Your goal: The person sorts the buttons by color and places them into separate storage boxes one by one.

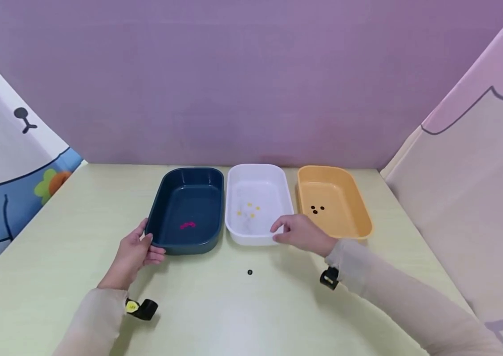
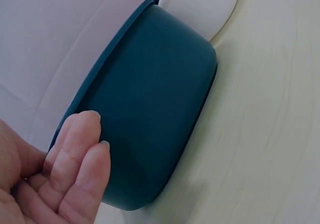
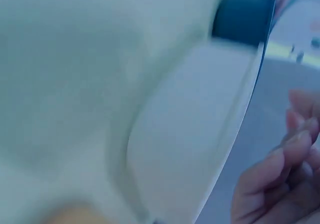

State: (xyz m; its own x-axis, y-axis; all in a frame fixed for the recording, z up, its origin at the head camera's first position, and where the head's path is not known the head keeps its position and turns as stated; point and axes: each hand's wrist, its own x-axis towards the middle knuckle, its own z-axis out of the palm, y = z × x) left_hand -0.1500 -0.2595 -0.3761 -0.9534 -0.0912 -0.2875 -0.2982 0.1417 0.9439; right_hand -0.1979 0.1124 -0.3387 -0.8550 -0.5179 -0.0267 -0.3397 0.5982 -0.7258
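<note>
My left hand (image 1: 132, 252) grips the near left corner of a dark blue tray (image 1: 189, 247), thumb at the rim and fingers (image 2: 82, 159) against the outer wall. A few small pink pieces (image 1: 187, 225) lie inside it. Over the near right corner of the white tray (image 1: 251, 240) hovers my right hand (image 1: 302, 232), its fingers loosely bent, with a gap between thumb and forefinger and nothing seen held. Several small yellow pieces (image 1: 252, 215) lie in the white tray. On the table in front sits a small round black piece that looks like a button (image 1: 250, 272).
To the right stands an orange tray (image 1: 344, 225) with 3 small black round pieces (image 1: 315, 212) in it. The trays stand in a row on a pale table (image 1: 215, 311). A purple cloth (image 1: 251, 89) closes off the back, and printed cloths hang at both sides.
</note>
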